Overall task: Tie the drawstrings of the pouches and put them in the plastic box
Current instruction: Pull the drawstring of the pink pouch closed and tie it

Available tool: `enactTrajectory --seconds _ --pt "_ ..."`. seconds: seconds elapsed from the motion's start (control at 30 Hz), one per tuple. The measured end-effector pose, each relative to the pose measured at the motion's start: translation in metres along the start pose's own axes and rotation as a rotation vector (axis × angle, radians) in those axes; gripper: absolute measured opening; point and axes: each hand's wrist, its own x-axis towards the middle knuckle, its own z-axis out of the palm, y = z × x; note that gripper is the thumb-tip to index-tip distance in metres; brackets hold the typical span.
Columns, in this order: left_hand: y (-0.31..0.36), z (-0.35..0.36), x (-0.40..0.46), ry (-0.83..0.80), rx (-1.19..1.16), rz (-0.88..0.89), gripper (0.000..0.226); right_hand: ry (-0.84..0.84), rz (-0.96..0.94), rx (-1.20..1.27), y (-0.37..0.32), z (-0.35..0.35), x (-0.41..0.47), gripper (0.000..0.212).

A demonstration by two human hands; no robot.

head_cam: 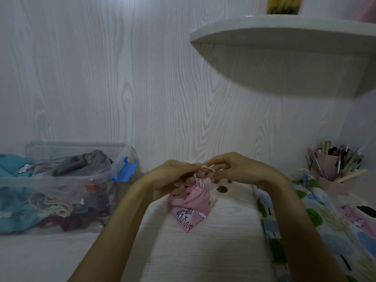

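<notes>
A small pink pouch (191, 206) with a unicorn print hangs just above the white table, gathered at its neck. Its cream drawstring (205, 167) forms a loop between my two hands. My left hand (173, 176) pinches the cord at the pouch's neck, and my right hand (234, 167) holds the cord's other side with fingertips. At the left stands the clear plastic box (101, 178), holding several pouches: a grey one (81, 163), a blue cloud-print one (14, 200), dark ones at the bottom.
More printed pouches lie at the right: a tree-print one (317, 220) and a pink one (354, 218). A pink cup of pens (329, 165) stands at the back right. A white shelf (284, 47) juts out overhead. A small dark object (222, 189) lies behind the pouch.
</notes>
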Motion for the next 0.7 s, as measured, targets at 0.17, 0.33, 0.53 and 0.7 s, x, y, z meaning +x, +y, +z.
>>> enactTrajectory --seconds 0.17,0.33,0.53,0.7 --pt "0.002 -0.005 -0.004 0.052 -0.044 0.001 0.023 0.207 -0.046 0.206 -0.002 -0.007 -0.007 0.007" --pt "0.002 -0.007 -0.004 0.089 -0.095 0.029 0.012 0.108 -0.013 0.139 -0.005 -0.014 -0.016 0.011" --pt "0.005 -0.003 -0.009 0.128 -0.05 0.068 0.011 0.046 0.032 0.035 0.0 -0.009 -0.011 0.018" --pt "0.005 -0.002 -0.009 0.13 -0.018 0.114 0.013 0.079 -0.125 0.127 0.003 0.009 0.005 0.017"
